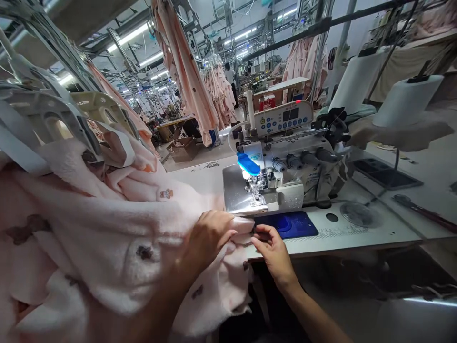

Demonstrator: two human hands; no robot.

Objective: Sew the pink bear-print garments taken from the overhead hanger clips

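Both hands pinched the edge of the fluffy pale-pink fleece garment [117, 238] (left hand [209, 238] nearer, right hand [273, 252] beside) at the white table [374, 228] edge, just before the grey overlock sewing machine [285, 176].

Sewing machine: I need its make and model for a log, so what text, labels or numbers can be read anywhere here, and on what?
No text can be read.
Control panel on the sewing machine: display and button marks too small.
Ruler marks on the table edge: blurred.
Small patch on the pink fabric: no readable words.
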